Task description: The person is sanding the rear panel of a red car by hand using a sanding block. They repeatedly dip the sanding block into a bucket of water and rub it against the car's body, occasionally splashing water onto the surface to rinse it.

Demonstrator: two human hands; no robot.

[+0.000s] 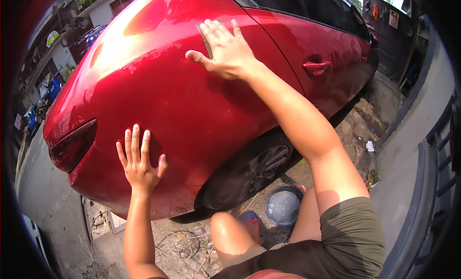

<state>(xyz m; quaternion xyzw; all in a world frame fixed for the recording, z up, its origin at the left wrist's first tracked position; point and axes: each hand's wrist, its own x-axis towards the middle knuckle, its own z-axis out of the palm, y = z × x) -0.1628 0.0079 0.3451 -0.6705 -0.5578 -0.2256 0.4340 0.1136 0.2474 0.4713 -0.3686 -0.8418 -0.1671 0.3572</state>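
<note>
A glossy red car [177, 106] fills the middle of the head view, its surface looking wet in places. My right hand [225, 51] lies flat on the upper rear panel, just left of the rear door seam. Under its outstretched fingers is a thin greyish-green flat piece [207, 46], mostly covered; I cannot make out whether it is a cloth or a pad. Lower left, my left hand [139, 163] rests open with fingers spread against the rear side, right of the dark tail light [73, 145]. Nothing shows in it.
Below the car's rear wheel [254, 173], a dark bucket [284, 205] with greyish liquid stands by my legs. A thin pale hose [177, 236] curls over the rough ground. At the right run a wall [413, 120] and dark metal bars [442, 168]. A red door handle [317, 67] juts out.
</note>
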